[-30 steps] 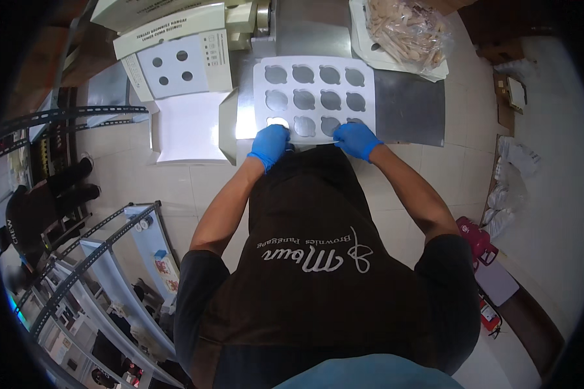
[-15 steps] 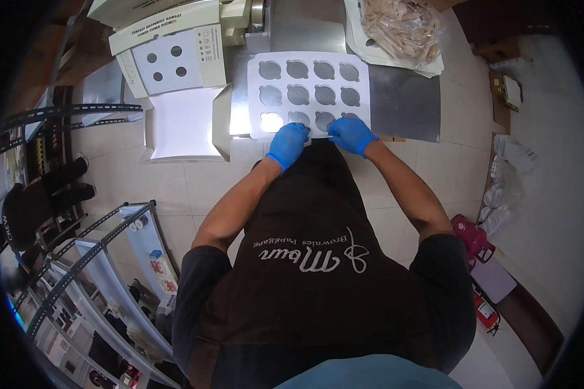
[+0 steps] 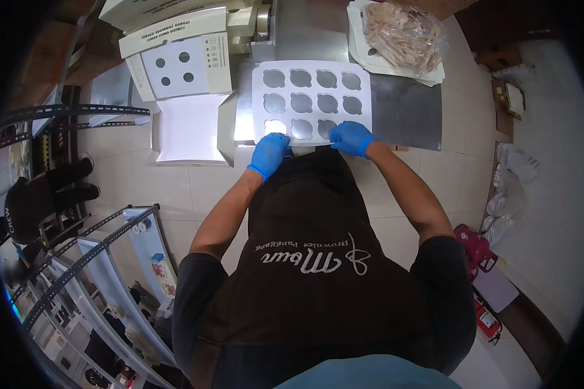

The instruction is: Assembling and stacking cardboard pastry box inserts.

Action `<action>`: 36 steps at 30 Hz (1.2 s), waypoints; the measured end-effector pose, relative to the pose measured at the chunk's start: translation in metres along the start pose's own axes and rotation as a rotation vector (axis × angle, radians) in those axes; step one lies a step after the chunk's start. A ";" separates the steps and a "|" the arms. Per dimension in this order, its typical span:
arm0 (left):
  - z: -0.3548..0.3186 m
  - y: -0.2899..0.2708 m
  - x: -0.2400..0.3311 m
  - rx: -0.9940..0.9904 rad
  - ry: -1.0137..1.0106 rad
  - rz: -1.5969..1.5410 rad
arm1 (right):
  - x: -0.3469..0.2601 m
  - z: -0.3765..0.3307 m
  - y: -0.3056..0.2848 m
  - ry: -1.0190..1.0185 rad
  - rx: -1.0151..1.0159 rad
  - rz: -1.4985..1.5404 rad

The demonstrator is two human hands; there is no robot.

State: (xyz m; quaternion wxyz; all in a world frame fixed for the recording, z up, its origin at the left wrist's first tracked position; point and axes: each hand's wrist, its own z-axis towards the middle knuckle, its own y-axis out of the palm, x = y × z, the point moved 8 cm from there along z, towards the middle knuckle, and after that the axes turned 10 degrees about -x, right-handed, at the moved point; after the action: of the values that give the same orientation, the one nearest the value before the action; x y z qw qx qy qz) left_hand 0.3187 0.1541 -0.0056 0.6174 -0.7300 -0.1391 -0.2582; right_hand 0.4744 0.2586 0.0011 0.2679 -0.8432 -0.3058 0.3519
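Note:
A white cardboard insert [image 3: 313, 93] with rows of round, notched cut-outs lies flat at the near edge of the metal table. Both my hands wear blue gloves. My left hand [image 3: 270, 155] has its fingers closed on the insert's near edge, close to the left corner. Farther right along that same edge, my right hand [image 3: 352, 139] pinches the card and covers part of a cut-out. The thumbs are mostly hidden from view.
Left of the insert stands an open cream box [image 3: 189, 129] with a holed white panel [image 3: 176, 67]. At the back right, a clear bag of wooden pieces [image 3: 405, 35] sits on stacked card sheets [image 3: 428, 79]. A metal shelf rack [image 3: 100, 243] stands at the left.
My left hand has slid left along the insert's near edge toward its corner. The right hand stays at nearly the same place on the card. The whole view has shifted slightly.

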 end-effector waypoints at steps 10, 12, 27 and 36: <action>-0.020 -0.014 -0.023 0.071 -0.039 -0.060 | 0.006 0.005 0.001 0.005 -0.086 0.129; -0.020 -0.015 -0.025 0.114 -0.069 -0.088 | 0.004 0.008 -0.007 -0.043 -0.073 0.108; 0.047 0.029 0.032 -0.100 0.171 -0.100 | 0.009 -0.021 0.011 -0.056 0.184 0.010; 0.051 0.027 0.044 -0.154 0.197 0.011 | 0.025 -0.056 0.023 -0.028 0.686 -0.077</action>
State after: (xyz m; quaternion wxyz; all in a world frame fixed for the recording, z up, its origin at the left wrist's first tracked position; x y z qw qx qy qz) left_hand 0.3791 0.1931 -0.0090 0.5716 -0.7471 -0.0537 -0.3350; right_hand 0.5387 0.2470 0.0092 0.5444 -0.6871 -0.2048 0.4354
